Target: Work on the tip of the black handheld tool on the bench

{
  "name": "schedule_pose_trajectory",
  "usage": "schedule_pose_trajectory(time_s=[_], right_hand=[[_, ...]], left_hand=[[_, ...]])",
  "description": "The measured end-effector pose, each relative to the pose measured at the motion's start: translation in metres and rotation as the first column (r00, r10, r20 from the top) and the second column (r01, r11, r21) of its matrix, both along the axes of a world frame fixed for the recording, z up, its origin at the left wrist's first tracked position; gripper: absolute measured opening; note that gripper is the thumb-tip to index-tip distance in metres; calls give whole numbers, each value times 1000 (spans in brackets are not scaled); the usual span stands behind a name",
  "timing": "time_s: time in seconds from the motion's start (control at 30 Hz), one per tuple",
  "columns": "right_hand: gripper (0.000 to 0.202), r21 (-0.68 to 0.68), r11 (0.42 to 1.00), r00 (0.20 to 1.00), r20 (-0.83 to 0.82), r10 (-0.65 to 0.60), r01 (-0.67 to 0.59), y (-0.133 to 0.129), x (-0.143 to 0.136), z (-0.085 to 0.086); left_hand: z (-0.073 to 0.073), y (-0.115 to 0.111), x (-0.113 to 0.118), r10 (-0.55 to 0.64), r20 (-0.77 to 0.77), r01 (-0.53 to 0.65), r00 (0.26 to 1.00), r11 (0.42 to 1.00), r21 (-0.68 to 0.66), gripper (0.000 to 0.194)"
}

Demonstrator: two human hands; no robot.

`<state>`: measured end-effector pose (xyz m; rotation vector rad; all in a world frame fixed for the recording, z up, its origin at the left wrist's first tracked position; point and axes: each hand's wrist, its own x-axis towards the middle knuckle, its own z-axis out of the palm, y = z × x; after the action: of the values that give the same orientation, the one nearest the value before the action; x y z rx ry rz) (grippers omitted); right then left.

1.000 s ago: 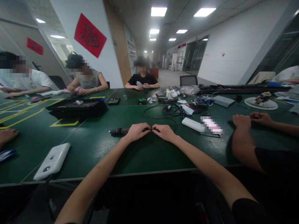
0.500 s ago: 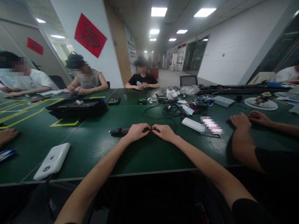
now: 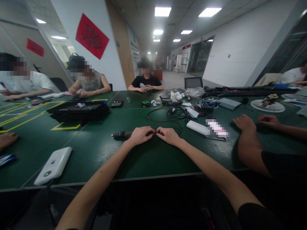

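Observation:
On the green table lies a dark, cylindrical electric screwdriver (image 3: 122,134), its metal tip pointing left. My left hand (image 3: 141,135) is closed around its rear part, which the fingers mostly cover. Fingertip to fingertip with it, my right hand (image 3: 168,135) pinches the end of a black cord (image 3: 165,121) at the tool's tail. That cord comes out from behind my right hand and loops back across the table. Whether its plug sits in the tool cannot be made out.
A black tray (image 3: 80,111) stands at the left, and a white power bank (image 3: 53,166) lies near the front edge. Coiled cables (image 3: 178,112) and a white block (image 3: 198,127) lie ahead on the right. A co-worker's hand (image 3: 245,123) rests at the right.
My hands stay in place with the electric screwdriver and cord. At the right, the co-worker's two hands have moved apart.

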<state>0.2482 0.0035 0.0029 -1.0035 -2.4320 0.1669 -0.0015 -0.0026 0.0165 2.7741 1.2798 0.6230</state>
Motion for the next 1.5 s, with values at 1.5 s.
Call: schedule_pose_trajectory(time_s=[1.5], right_hand=[[15, 10, 1000, 1000, -15, -16, 16, -1, -1, 1]], left_hand=[[-4, 3, 0, 62, 22, -62, 998, 998, -10, 27]])
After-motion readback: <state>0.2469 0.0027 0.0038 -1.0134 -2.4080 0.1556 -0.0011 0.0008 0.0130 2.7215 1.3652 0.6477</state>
